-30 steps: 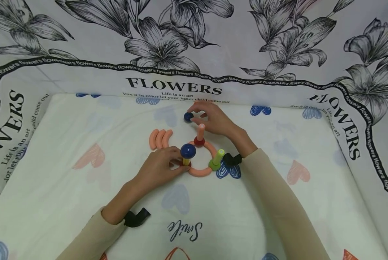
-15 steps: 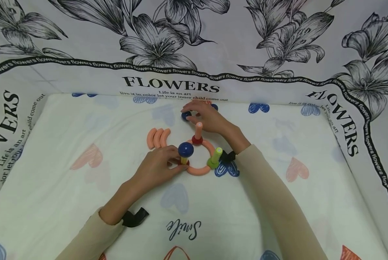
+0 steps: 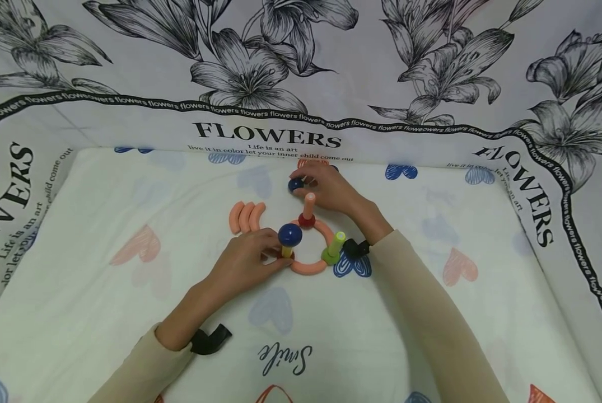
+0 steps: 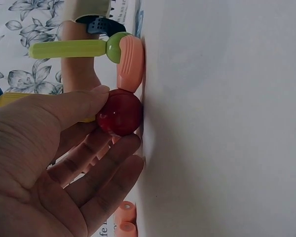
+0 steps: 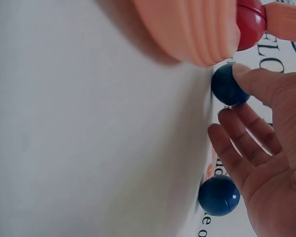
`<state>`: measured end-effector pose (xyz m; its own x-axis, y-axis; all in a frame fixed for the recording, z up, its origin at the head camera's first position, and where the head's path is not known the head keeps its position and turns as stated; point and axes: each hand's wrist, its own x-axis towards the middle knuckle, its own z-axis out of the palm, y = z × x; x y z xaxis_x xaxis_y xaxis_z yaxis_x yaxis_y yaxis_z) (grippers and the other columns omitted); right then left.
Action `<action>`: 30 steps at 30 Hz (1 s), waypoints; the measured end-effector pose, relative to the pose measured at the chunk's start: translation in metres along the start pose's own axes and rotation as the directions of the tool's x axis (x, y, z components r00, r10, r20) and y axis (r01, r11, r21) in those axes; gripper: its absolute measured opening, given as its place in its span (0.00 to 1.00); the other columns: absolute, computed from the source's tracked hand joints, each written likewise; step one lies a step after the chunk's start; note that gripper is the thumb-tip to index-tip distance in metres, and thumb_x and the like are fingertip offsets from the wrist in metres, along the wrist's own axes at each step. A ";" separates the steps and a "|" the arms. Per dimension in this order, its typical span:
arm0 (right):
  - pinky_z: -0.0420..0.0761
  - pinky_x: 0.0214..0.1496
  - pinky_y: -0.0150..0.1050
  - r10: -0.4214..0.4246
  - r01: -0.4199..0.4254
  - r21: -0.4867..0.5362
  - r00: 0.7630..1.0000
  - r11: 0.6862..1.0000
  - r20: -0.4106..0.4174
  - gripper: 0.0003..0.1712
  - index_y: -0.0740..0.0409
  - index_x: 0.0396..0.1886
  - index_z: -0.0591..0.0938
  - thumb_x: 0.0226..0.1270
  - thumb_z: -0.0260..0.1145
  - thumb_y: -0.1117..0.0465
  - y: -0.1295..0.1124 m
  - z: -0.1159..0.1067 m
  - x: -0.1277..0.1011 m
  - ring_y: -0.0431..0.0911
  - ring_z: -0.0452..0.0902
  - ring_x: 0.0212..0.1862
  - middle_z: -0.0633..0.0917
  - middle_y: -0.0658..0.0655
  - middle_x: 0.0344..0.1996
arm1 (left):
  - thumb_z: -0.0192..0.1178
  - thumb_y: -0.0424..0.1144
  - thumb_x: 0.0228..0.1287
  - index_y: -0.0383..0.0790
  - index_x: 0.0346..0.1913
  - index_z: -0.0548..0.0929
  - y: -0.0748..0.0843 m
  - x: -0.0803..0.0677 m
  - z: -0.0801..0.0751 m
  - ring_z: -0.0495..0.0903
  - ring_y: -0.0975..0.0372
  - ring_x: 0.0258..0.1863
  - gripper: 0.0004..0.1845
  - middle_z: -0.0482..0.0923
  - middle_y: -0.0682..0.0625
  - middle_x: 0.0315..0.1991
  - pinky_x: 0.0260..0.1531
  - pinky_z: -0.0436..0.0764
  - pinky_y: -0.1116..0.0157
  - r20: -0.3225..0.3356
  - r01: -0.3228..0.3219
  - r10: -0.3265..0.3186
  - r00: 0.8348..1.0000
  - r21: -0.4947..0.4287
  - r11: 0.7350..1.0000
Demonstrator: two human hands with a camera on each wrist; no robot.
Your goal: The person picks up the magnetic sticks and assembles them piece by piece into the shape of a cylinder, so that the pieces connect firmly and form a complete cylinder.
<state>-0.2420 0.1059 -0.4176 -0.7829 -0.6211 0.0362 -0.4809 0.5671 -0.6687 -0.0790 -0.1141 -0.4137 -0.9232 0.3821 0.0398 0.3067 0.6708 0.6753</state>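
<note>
Head view: orange ring assembly (image 3: 308,263) on the heart-print sheet (image 3: 104,313). Left hand (image 3: 242,263) at its left edge, beside the yellow post with the blue ball cap (image 3: 290,235). Green post (image 3: 336,246) on its right side, pink post (image 3: 308,205) on its far side. Right hand (image 3: 331,187) beyond the pink post, at a small blue ball (image 3: 295,184). Three curved orange segments (image 3: 246,216) left of the ring.

Left wrist view: left hand (image 4: 49,163), thumb and fingers pinching the red ball joint (image 4: 121,112) against the sheet; green post (image 4: 69,49) above.

Right wrist view: right hand (image 5: 266,148), fingers loosely spread, thumb tip touching the small blue ball (image 5: 227,85); second blue ball (image 5: 218,196) below the fingers.
</note>
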 end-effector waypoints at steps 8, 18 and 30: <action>0.82 0.70 0.44 0.055 -0.055 0.043 0.998 0.998 0.006 0.20 0.58 0.60 0.83 0.72 0.74 0.59 0.001 -0.001 -0.005 0.51 0.85 0.62 0.85 0.58 0.58 | 0.78 0.43 0.61 0.50 0.41 0.90 0.001 0.001 -0.001 0.90 0.66 0.42 0.08 0.89 0.57 0.40 0.40 0.87 0.64 0.008 -0.012 0.012 1.000 0.009 1.000; 0.86 0.65 0.45 0.095 -0.084 0.097 0.989 0.992 -0.115 0.21 0.57 0.63 0.83 0.72 0.73 0.63 -0.007 -0.007 -0.032 0.53 0.85 0.63 0.85 0.58 0.58 | 0.78 0.44 0.61 0.51 0.39 0.90 -0.001 0.001 -0.002 0.92 0.66 0.40 0.07 0.89 0.57 0.40 0.41 0.89 0.62 0.022 -0.032 0.033 0.999 -0.037 0.999; 0.87 0.61 0.39 0.075 -0.016 0.182 0.942 0.983 -0.327 0.21 0.56 0.62 0.85 0.72 0.73 0.62 -0.031 -0.026 -0.076 0.50 0.85 0.63 0.83 0.57 0.61 | 0.78 0.42 0.62 0.50 0.42 0.91 -0.001 0.001 -0.002 0.91 0.66 0.40 0.08 0.90 0.56 0.40 0.40 0.88 0.63 0.016 -0.031 0.031 0.999 -0.033 0.999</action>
<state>-0.1784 0.1496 -0.3802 -0.9029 -0.3652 0.2267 -0.3889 0.4691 -0.7929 -0.0806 -0.1158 -0.4135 -0.9093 0.4133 0.0488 0.3270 0.6371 0.6980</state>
